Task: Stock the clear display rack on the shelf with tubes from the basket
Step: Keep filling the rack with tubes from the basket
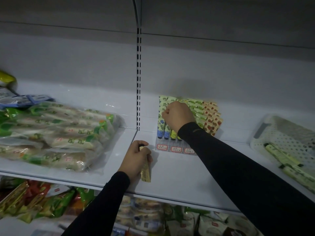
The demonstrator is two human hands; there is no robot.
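The right hand (178, 115) is curled over the tubes standing in the clear rack (175, 148), at 1 o'clock from the shelf (170, 176) centre; whether its grip clamps a tube or only presses the rows level cannot be told. The left hand (136, 156), at 9 o'clock from the rack, has its grip clamped on one yellow tube (146, 172) (probably staged as the next insert). The basket (286, 142), at 3 o'clock, holds more pale tubes. Bagged goods (54, 133) lie at 9 o'clock.
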